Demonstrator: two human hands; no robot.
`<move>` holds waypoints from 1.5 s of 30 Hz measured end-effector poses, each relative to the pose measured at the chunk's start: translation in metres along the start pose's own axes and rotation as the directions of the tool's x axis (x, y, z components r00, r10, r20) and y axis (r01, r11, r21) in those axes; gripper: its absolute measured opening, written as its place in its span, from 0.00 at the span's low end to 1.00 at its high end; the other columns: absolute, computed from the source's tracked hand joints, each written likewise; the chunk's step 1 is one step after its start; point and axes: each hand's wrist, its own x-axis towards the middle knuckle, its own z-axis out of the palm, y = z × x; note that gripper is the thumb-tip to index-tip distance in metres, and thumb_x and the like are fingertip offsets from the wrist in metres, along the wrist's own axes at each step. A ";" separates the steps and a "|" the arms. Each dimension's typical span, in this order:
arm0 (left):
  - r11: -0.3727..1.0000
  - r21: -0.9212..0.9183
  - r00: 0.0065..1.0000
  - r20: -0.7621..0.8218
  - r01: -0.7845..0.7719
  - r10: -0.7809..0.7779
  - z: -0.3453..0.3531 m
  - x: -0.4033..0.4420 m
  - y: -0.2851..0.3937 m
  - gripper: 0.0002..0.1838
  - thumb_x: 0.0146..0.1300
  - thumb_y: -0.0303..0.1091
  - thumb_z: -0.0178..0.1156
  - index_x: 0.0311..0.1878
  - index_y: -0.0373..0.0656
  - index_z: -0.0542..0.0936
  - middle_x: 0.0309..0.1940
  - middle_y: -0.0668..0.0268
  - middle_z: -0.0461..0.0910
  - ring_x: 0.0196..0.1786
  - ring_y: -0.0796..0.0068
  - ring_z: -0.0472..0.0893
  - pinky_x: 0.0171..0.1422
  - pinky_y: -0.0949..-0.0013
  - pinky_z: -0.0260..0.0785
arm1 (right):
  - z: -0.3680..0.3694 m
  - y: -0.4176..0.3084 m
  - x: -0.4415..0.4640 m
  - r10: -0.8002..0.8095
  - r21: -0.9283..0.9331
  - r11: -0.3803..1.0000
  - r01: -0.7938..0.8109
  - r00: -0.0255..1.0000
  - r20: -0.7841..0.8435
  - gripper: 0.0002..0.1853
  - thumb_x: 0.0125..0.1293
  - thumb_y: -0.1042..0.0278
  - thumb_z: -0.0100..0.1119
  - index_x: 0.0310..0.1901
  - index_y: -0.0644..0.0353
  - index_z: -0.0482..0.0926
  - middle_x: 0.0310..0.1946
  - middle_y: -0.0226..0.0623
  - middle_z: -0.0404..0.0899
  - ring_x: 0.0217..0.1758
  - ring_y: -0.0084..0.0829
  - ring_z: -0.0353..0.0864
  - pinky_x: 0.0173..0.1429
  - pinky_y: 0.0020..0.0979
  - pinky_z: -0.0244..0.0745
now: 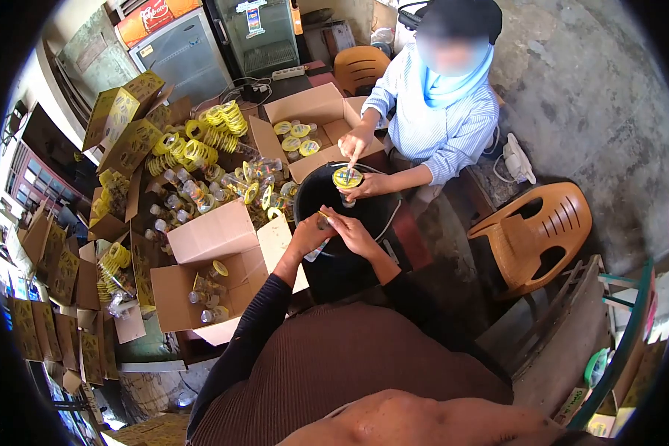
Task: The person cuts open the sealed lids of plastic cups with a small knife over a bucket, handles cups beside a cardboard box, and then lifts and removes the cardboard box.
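My left hand (310,235) is closed around a clear plastic bottle (317,251), mostly hidden by the fingers, above the black bucket (305,195). At the bottle's top, a yellow edge shows between my hands, seemingly a round tag seen side-on. The fingers of my right hand (352,235) are closed at that edge, close against my left hand. Across the bucket, a co-worker's hands hold another clear bottle with a yellow round tag (347,177), one finger pressing on its top.
An open carton (172,301) with several tagged bottles stands at my left. Another carton (320,100) with bottles is beyond the bucket. Piled bottles and yellow rings (199,152) cover the table's left side. An orange chair (546,241) stands at the right.
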 end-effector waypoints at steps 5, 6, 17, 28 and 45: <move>1.000 0.000 0.999 -0.033 -0.030 0.030 0.005 0.010 -0.013 0.34 0.48 0.57 0.71 0.45 0.33 0.80 0.38 0.44 0.84 0.46 0.47 0.84 0.51 0.55 0.75 | -0.009 -0.005 -0.002 0.071 0.158 0.986 -0.048 0.987 -0.142 0.16 0.76 0.64 0.51 0.53 0.68 0.80 0.42 0.34 0.84 0.45 0.20 0.80 0.54 0.24 0.74; 0.999 -0.033 1.000 -0.019 0.001 -0.001 0.005 0.011 -0.014 0.35 0.48 0.58 0.71 0.45 0.32 0.80 0.38 0.44 0.84 0.46 0.47 0.84 0.50 0.55 0.75 | -0.011 -0.002 -0.003 0.072 0.159 0.986 -0.049 0.987 -0.143 0.16 0.76 0.64 0.51 0.53 0.68 0.80 0.42 0.34 0.84 0.45 0.20 0.80 0.54 0.24 0.74; 0.952 -0.303 0.990 0.140 0.050 -0.007 0.016 0.009 -0.024 0.23 0.63 0.50 0.66 0.46 0.37 0.82 0.33 0.65 0.83 0.35 0.76 0.81 0.42 0.69 0.73 | -0.006 0.031 -0.012 0.452 0.619 0.712 -0.331 0.891 -0.044 0.22 0.79 0.56 0.43 0.59 0.67 0.73 0.51 0.36 0.78 0.55 0.28 0.79 0.60 0.32 0.75; 0.550 -0.770 0.947 0.276 0.322 -0.167 0.036 0.015 -0.042 0.34 0.71 0.64 0.47 0.55 0.38 0.77 0.39 0.60 0.82 0.38 0.67 0.83 0.41 0.66 0.76 | -0.005 -0.002 -0.024 0.323 0.458 0.824 -0.335 0.940 0.107 0.29 0.76 0.58 0.51 0.69 0.67 0.60 0.54 0.38 0.75 0.57 0.26 0.76 0.57 0.27 0.75; 0.568 -0.686 0.886 0.415 0.455 -0.208 0.018 -0.016 -0.024 0.27 0.77 0.50 0.40 0.59 0.35 0.74 0.46 0.53 0.81 0.45 0.61 0.83 0.49 0.62 0.78 | -0.009 -0.043 -0.049 -0.174 -0.438 0.898 0.037 0.945 -0.278 0.21 0.65 0.72 0.60 0.58 0.61 0.68 0.53 0.50 0.72 0.54 0.52 0.77 0.52 0.41 0.77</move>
